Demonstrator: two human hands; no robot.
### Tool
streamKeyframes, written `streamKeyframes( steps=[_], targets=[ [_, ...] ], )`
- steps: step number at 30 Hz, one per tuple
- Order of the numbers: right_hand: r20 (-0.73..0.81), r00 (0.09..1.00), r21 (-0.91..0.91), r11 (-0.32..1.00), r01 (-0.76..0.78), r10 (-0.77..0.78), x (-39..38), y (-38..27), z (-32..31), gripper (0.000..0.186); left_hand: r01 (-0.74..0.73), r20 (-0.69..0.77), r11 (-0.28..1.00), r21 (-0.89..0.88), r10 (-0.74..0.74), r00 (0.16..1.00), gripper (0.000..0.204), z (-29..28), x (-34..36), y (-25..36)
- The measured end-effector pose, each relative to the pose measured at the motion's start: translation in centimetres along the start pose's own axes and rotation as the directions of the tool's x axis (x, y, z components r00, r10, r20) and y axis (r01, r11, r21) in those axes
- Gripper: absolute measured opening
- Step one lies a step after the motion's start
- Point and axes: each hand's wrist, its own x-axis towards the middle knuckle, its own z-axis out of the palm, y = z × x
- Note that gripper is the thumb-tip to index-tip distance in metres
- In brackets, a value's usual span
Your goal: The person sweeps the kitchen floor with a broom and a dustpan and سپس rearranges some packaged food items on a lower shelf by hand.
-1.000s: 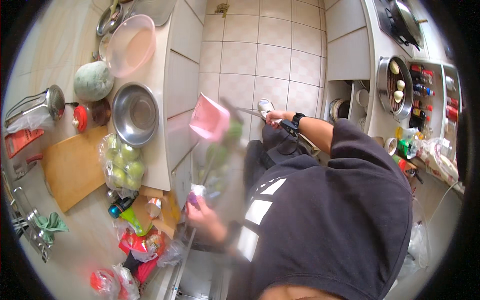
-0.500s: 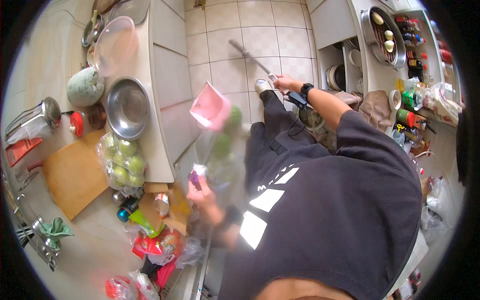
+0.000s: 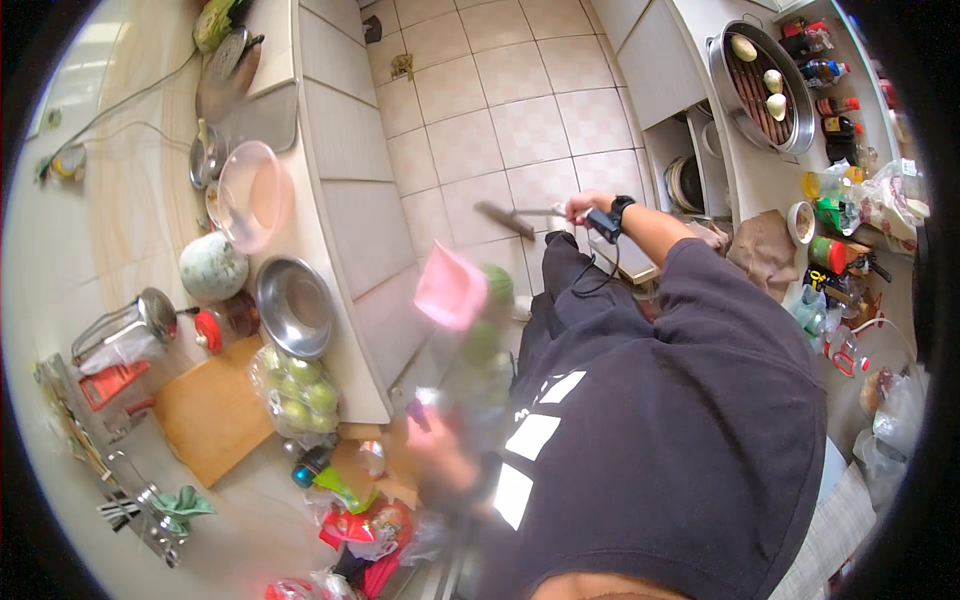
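My right hand (image 3: 588, 207) is closed around the pale handle of a broom (image 3: 506, 219), whose greyish-brown head is low over the floor tiles. A black device with a cable is at that wrist. Lower left, my blurred left hand (image 3: 440, 440) is closed on a purple-and-white handle end (image 3: 421, 402). Beyond it, close to the cabinet fronts, is a pink dustpan (image 3: 451, 286); blur hides how the handle runs to it. Round green melons (image 3: 495, 285) lie beside the dustpan, partly smeared.
The left counter bears a metal basin (image 3: 294, 306), a pink plastic bowl (image 3: 252, 197), a pale gourd (image 3: 213, 267), a cutting board (image 3: 213, 412) and bagged green fruit (image 3: 296, 390). The right counter holds a large steamer pan (image 3: 760, 87). Several bottles stand behind it.
The broom head has come back toward me from farther up the floor. My left hand and the dustpan sit lower and farther right in view, as the whole view has shifted.
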Motion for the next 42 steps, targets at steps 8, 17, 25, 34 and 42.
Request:
streamKeyframes(
  steps=[8, 17, 25, 34, 42],
  targets=[
    [-0.549, 0.8, 0.186, 0.969, -0.165, 0.242, 3.2, -4.4, -4.3, 0.029, -0.045, 0.037, 0.998, 0.045, 0.043, 0.998, 0.032, 5.7, 3.9, 7.7],
    [-0.232, 0.941, 0.571, 0.817, -0.075, 0.248, 3.3, -9.3, -4.2, 0.015, -0.111, 0.036, 0.986, -0.12, 0.116, 0.993, 0.029, 8.2, 8.9, 12.6],
    [-0.189, 0.855, 0.849, 0.519, -0.105, 0.483, -1.2, -7.4, -5.8, 0.01, -0.149, 0.118, 0.969, -0.197, 0.175, 0.977, 0.024, 11.8, 16.4, 14.8],
    [-0.374, 0.784, 0.681, 0.721, -0.131, 0.495, -4.4, -13.5, -11.5, 0.021, -0.332, 0.303, 0.943, 0.006, 0.315, 0.899, 0.026, 22.6, 30.3, 12.2],
    [-0.514, 0.719, 0.484, 0.85, -0.208, 0.468, 4.0, -18.7, -21.1, 0.018, -0.236, 0.637, 0.934, 0.267, 0.013, 0.771, 0.037, 25.7, 34.6, 7.8]
  ],
)
